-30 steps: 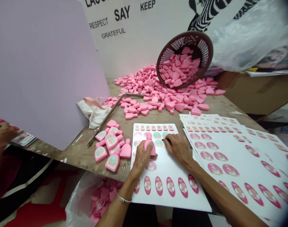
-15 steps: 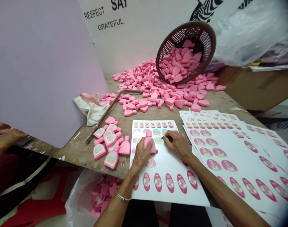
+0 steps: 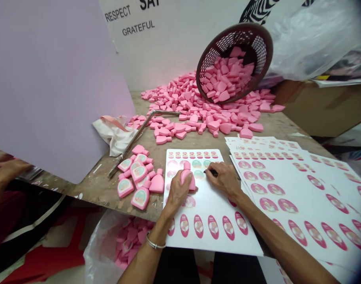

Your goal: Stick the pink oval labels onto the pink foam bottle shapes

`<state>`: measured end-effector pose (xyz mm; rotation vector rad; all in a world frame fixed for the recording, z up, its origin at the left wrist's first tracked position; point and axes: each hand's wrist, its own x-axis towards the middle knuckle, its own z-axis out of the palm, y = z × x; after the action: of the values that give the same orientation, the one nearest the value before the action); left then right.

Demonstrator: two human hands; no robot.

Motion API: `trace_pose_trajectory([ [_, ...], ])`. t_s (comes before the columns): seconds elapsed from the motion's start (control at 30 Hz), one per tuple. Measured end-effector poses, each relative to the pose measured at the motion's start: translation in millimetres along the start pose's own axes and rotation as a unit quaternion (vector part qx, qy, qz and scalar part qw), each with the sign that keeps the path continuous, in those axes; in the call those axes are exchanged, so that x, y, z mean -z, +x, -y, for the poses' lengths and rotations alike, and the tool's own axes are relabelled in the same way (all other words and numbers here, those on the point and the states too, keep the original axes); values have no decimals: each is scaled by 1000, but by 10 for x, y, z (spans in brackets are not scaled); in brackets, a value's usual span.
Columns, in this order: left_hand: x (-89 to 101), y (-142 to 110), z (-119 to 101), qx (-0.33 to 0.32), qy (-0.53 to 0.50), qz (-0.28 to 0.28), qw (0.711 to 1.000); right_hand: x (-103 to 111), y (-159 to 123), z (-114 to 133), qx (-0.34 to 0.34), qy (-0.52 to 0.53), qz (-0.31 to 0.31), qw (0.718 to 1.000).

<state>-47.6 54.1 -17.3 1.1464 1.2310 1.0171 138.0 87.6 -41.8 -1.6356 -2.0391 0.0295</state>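
My left hand [image 3: 178, 190] is wrapped round a small pink bottle [image 3: 186, 176], neck pointing away from me, above the sticker sheet [image 3: 210, 201]. Between the closed fingers of my right hand [image 3: 223, 179] is a thin black pointed tool [image 3: 213, 172], mostly hidden, so its exact kind does not show. Its tip touches or hovers just over the sheet, beside a green half-round sticker [image 3: 200, 174]. Pink oval stickers line the sheet's near edge. Left of the sheet lies a pile of pink bottles [image 3: 139, 173], several of them bearing green labels.
A tipped brown basket [image 3: 265, 59] spills plain pink bottles [image 3: 180, 98] across the table's back. More sticker sheets [image 3: 290, 189] overlap at right. A bent metal rod [image 3: 136, 140] and white cloth bag [image 3: 115, 136] lie left. Below hangs a plastic bag [image 3: 99, 244] of bottles. Another person's hand [image 3: 13, 171] shows far left.
The view has shifted very slightly. Both hands keep their places, the left on the pink bottle and the right with the black tool by the same green sticker.
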Motion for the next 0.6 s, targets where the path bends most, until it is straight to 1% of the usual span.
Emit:
trace_pose_trajectory([
  [0.2,-19,-33,-35,-5,-1,-15,1000,10,12,29,-8,13,6,1000],
  [0.27,-21,-30,-41,-3,-7,-16,1000,13,7,50,-2,16,-14,1000],
  [0.33,-19,-22,-43,1,-17,-20,1000,38,-7,81,19,32,-43,998],
  [0.4,-14,-20,-43,7,-31,-25,999,102,-28,124,21,91,-68,993],
  [0.43,-11,-24,-42,11,-41,-26,999,149,-39,153,2,138,-77,987],
  [0.5,-9,-51,-42,18,-82,-21,996,258,-61,226,-61,241,-74,966],
  [0.57,-16,-100,-50,32,-144,-10,989,363,-83,319,-111,312,-42,942],
  [0.6,-24,-131,-62,40,-174,-4,984,404,-95,372,-120,332,-21,935],
])
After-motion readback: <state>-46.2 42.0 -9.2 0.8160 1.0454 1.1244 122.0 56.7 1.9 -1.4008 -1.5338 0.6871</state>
